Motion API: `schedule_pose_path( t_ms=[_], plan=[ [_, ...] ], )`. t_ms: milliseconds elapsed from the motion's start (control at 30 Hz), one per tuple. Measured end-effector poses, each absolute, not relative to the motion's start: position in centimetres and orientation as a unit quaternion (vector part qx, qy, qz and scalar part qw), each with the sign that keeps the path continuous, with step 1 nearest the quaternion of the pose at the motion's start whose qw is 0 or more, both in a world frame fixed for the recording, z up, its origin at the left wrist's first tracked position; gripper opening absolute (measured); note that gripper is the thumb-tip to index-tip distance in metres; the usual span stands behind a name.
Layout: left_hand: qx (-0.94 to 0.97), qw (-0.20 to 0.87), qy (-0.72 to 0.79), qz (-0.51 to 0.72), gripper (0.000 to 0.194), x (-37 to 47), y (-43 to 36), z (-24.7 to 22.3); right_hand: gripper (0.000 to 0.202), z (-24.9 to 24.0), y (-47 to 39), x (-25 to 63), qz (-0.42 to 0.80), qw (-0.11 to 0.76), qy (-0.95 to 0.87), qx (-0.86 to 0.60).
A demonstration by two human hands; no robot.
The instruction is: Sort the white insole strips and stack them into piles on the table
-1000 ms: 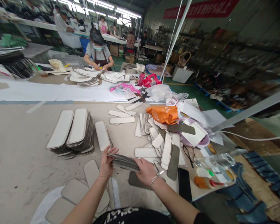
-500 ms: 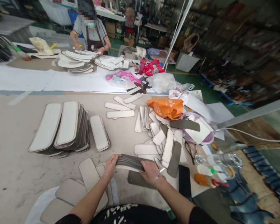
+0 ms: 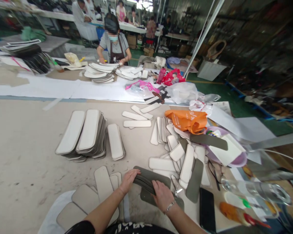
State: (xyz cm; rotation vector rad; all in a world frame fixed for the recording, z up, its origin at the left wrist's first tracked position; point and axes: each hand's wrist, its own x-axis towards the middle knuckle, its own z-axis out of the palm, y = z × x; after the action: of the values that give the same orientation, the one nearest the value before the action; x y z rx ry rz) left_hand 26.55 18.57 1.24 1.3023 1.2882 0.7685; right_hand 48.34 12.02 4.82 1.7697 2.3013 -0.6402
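Note:
A small stack of dark grey rounded panels (image 3: pixel 143 184) is held across the near side of the table. My left hand (image 3: pixel 129 180) grips its left end, and my right hand (image 3: pixel 162 195) has the right end between thumb and fingers. The layers bow slightly. Just beyond the stack a flat dark panel (image 3: pixel 161 175) shows; whether it belongs to the held stack I cannot tell. Under my right hand lies another dark panel (image 3: pixel 179 202), partly covered. Small metal snips (image 3: pixel 177 186) rest to the right of it. Larger pale panels (image 3: pixel 103 182) lie beside my left forearm.
Tall stacks of white-faced panels (image 3: pixel 89 130) stand at left. Loose strips (image 3: pixel 162 164) pile up at right, near an orange bag (image 3: pixel 187 120) and a purple basin (image 3: pixel 241 159). A phone (image 3: pixel 207 208) and a glass bottle (image 3: pixel 256 191) lie front right. A co-worker (image 3: pixel 116 48) works opposite.
The view has swung left, so everything sits further right. The held stack has tipped, showing more of its dark side, and a flat dark panel now shows beyond it.

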Motion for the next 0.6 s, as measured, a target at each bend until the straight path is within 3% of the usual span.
schedule_pose_path(
  t_ms=[133, 267, 467, 600],
  plan=[
    [0.517, 0.529, 0.58, 0.342, 0.039, 27.3, 18.5, 1.1, 0.048, 5.2, 12.6, 48.5, -0.227, 0.087, 0.767, 0.594],
    [0.48, 0.518, 0.603, 0.37, 0.04, 27.2, 18.6, 2.7, 0.047, 7.1, 13.5, 48.7, -0.308, 0.03, 0.73, 0.61],
    [0.417, 0.358, 0.652, 0.523, 0.044, 22.3, 21.0, 7.4, 0.048, 9.8, 18.2, 45.2, -0.558, -0.225, 0.535, 0.594],
    [0.331, 0.357, 0.714, 0.503, 0.056, 19.4, 25.0, 7.2, 0.055, 9.3, 24.5, 39.7, -0.654, -0.322, 0.426, 0.536]
  ],
)
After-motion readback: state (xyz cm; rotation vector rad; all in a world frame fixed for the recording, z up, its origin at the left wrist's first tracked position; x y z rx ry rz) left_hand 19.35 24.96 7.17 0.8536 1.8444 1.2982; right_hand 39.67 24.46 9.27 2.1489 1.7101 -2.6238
